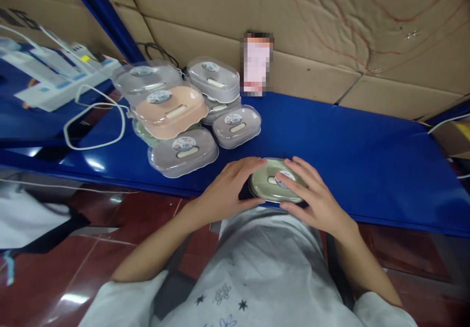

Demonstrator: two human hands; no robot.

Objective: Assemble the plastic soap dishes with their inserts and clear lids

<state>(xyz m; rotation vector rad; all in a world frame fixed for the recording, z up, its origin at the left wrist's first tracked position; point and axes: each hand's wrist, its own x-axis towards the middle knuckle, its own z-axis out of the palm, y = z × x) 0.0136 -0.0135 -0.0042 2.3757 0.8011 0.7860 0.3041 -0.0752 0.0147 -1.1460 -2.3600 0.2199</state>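
A pale green soap box with a clear lid (270,189) lies at the near edge of the blue table (348,146). My left hand (229,187) grips its left side, fingers curled over the lid. Resting on the right side is my right hand (315,197), fingers spread across the round label. Both hands hold the box between them.
A pile of several similar boxes, grey (183,153) and peach (169,111), sits to the left. Behind it a phone (257,65) leans on a cardboard wall. A white cable (95,126) and power strips (55,77) lie far left.
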